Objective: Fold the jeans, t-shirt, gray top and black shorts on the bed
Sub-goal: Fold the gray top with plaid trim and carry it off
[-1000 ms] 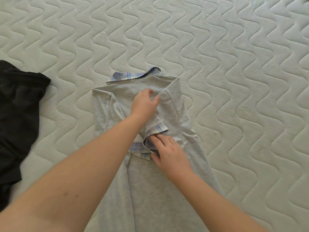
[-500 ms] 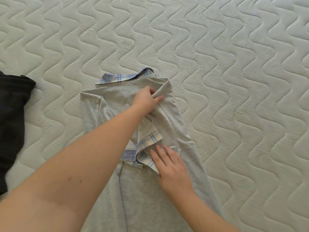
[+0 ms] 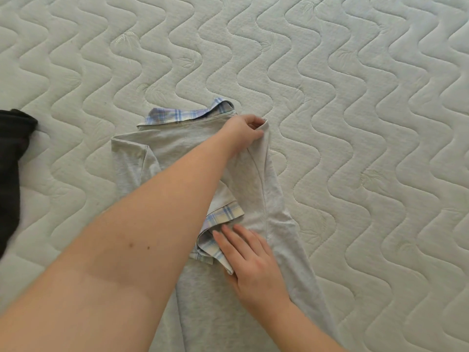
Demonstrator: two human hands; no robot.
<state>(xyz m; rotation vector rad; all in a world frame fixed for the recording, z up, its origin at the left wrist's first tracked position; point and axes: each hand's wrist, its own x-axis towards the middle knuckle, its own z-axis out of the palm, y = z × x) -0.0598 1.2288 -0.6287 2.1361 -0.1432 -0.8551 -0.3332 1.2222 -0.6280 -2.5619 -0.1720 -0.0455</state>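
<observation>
The gray top (image 3: pixel 177 146), with a blue plaid collar and plaid sleeve cuffs, lies lengthwise on the bed in the middle of the view, its sides folded inward. My left hand (image 3: pixel 243 130) reaches across it and pinches the top right shoulder fold near the collar. My right hand (image 3: pixel 251 262) lies flat with straight fingers, pressing the folded plaid cuff and the gray cloth at mid-body. A black garment (image 3: pixel 12 161), partly out of view, lies at the left edge. My left forearm hides part of the top's middle.
The quilted white mattress (image 3: pixel 355 123) with a wavy stitch pattern spreads around the top on all sides. No other clothes show in this view.
My left hand has slid up and to the right along the shoulder fold toward the collar. My right hand went from gripping the cuff to lying flat on it. The view shifted right.
</observation>
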